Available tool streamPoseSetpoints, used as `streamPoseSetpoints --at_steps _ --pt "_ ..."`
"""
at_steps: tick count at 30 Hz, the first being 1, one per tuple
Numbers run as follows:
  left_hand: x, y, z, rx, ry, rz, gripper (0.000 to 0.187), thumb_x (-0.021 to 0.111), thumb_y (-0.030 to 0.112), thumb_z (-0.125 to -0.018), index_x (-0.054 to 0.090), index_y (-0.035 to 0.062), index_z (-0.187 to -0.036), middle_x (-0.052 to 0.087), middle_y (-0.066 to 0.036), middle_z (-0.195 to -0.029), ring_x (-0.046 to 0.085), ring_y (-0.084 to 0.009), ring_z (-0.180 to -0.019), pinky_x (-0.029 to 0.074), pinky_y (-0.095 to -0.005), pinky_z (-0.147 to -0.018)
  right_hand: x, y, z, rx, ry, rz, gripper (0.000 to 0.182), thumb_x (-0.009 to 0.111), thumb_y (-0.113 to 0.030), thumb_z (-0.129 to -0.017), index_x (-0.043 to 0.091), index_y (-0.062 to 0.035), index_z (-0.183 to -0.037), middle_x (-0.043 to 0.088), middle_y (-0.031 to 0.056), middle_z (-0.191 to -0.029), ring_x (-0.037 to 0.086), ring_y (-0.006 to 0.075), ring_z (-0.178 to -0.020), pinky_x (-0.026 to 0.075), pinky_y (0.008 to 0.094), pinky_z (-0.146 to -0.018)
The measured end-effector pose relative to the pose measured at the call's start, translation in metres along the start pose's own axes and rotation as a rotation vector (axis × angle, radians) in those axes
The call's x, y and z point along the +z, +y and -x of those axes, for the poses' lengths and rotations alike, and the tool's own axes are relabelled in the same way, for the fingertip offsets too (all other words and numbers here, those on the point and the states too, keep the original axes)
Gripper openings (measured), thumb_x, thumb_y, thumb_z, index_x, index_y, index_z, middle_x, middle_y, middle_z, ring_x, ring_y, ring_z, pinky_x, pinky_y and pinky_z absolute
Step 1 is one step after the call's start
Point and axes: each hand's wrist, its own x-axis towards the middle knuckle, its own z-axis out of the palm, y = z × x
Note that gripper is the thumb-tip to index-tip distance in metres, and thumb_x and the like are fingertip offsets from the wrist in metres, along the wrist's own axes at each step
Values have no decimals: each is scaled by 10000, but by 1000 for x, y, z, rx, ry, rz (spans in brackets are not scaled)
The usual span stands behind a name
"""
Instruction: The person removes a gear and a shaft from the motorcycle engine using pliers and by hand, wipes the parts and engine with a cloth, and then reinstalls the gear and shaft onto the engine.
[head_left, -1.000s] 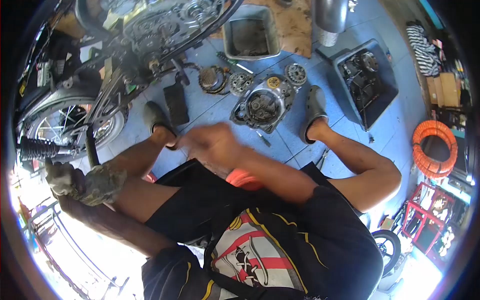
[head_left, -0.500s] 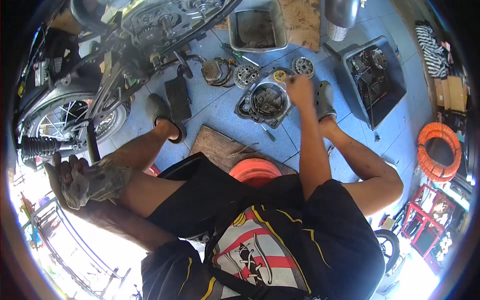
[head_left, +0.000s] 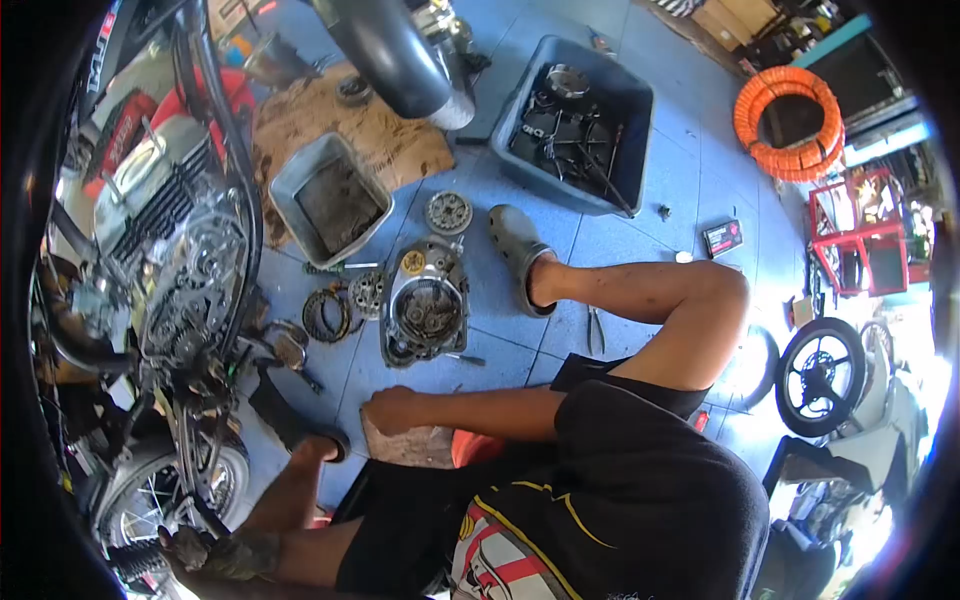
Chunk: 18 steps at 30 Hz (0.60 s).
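Note:
My right hand is closed over the brown mat, below the round metal engine cover; whatever it may hold is hidden. On the blue tiles, the cover lies open side up with gears inside and a yellow cap near its top. Two round metal plates, one a drilled disc and the other a clutch part, lie close to it. At the lower left, my left hand is wrapped round a dirty grey rag near my left knee.
A grey basin stands on cardboard, and a dark tub holds metal parts. The opened motorcycle engine is at the left. Pliers lie by my right leg, with a small box beyond. An orange coil sits farther right.
My right hand has left the engine cover's yellow cap and come back toward my body. The view has turned to the right. My left hand still holds the rag.

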Motion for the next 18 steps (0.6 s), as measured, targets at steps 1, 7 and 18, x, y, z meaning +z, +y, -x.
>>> streamPoseSetpoints --at_steps 1,7,18 --pt "26 10 24 323 23 -265 305 439 198 -945 595 -18 -1095 616 -92 -1021 584 -200 -975 441 -350 -897 -10 -7 4 4 -75 -11 275 583 -162 -754 646 3 -965 660 226 -928 649 381 -918 522 479 -749" --pt "87 54 106 1185 -100 -807 275 423 227 -944 633 51 -950 627 -98 -960 612 -259 -915 471 -398 -790 -22 -12 4 -93 13 -34 296 613 -249 -800 660 15 -924 663 232 -896 658 363 -865 522 461 -701" --pt "121 61 191 726 -1059 -426 302 479 37 -913 534 -71 -1189 591 -196 -1131 587 -293 -1041 446 -380 -937 -101 -112 40 -728 3 -543 396 633 -330 -778 612 56 -690 622 213 -639 630 358 -612 498 457 -576"
